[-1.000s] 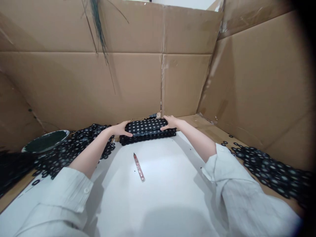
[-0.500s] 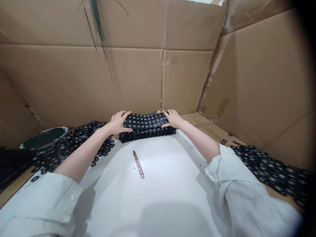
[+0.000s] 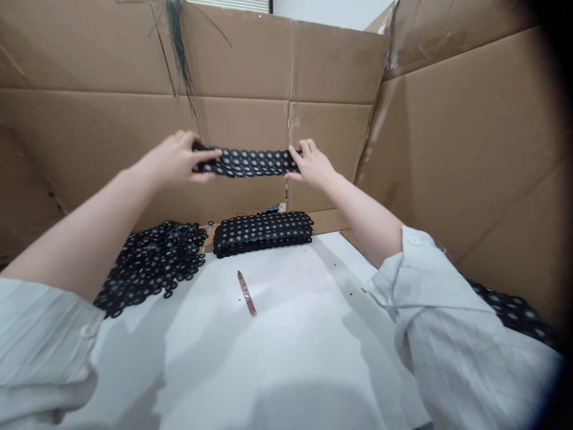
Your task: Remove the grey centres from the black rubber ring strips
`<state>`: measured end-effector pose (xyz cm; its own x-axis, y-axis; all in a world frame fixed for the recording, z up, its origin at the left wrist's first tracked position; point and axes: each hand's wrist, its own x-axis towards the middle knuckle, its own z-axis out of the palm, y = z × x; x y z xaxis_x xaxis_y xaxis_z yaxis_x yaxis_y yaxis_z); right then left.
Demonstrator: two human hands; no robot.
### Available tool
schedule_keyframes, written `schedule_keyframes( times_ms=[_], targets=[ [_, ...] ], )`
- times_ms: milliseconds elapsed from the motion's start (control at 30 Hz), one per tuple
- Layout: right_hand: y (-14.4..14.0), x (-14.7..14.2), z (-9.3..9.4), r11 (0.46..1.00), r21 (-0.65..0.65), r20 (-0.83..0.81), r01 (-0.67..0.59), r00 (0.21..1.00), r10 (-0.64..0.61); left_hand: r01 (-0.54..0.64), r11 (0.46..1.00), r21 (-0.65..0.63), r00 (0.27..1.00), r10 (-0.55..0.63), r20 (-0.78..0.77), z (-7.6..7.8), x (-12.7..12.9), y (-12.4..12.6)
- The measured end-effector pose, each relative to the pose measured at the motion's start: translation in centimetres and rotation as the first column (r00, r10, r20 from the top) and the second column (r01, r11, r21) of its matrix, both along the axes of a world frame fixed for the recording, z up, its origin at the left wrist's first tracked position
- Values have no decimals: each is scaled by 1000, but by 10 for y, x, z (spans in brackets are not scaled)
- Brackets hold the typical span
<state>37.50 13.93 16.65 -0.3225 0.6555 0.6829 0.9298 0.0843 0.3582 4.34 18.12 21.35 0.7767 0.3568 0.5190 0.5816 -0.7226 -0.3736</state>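
Observation:
A strip of joined black rings point(image 3: 253, 162) is held up in the air, stretched level between my two hands. My left hand point(image 3: 181, 160) pinches its left end, fingers behind and above, thumb below. At the other end my right hand point(image 3: 311, 164) grips the strip between thumb and fingers. Beneath it, at the far side of the white tabletop point(image 3: 286, 340), lies a stack of similar black ring sheets point(image 3: 264, 230). A slim reddish tool with a dark pointed tip point(image 3: 247, 294) rests on the white surface.
A heap of loose black rings point(image 3: 156, 263) spreads at the left, and more black rings point(image 3: 514, 310) lie at the right beyond my sleeve. Cardboard walls point(image 3: 242, 119) enclose the back and sides. Dark strands point(image 3: 179, 54) hang on the back wall.
Both my hands have risen from the stack, lifting a strip of black rings off it. The stack stays on the table. The view has tilted up slightly.

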Motion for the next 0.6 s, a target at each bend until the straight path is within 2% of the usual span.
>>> schedule_keyframes(
  times_ms=[67, 133, 200, 333, 367, 433, 500, 567, 600],
  targets=[
    [5, -2, 21, 999, 26, -76, 32, 997, -30, -25, 1000, 6, 990, 24, 142, 22, -1, 1],
    [6, -9, 26, 999, 32, -110, 23, 994, -20, -54, 997, -54, 980, 64, 191, 24, 2, -1],
    [-1, -19, 15, 998, 54, -117, -9, 993, 15, -61, 986, -155, 985, 84, 148, 4, 7, -6],
    [-28, -40, -29, 995, 33, -80, -92, 992, 94, -53, 955, -292, 985, 98, 140, -70, 12, -19],
    [-33, -43, -36, 994, 20, -68, -105, 992, 106, -59, 944, -324, 980, 117, 162, -84, 11, -20],
    [-37, -44, -42, 993, 25, -71, -119, 990, 121, -79, 927, -367, 954, 178, 243, -98, 2, -17],
    [-29, -39, -33, 990, 74, -138, -116, 982, 126, -106, 902, -419, 887, 276, 370, -89, -10, -9],
    [-12, -31, -16, 985, 154, -295, -74, 948, 118, -78, 827, -557, 758, 412, 506, -66, -24, 4],
    [-2, -28, -8, 980, 192, -403, -44, 907, 119, -52, 790, -611, 728, 449, 519, -54, -30, 10]
  ],
)
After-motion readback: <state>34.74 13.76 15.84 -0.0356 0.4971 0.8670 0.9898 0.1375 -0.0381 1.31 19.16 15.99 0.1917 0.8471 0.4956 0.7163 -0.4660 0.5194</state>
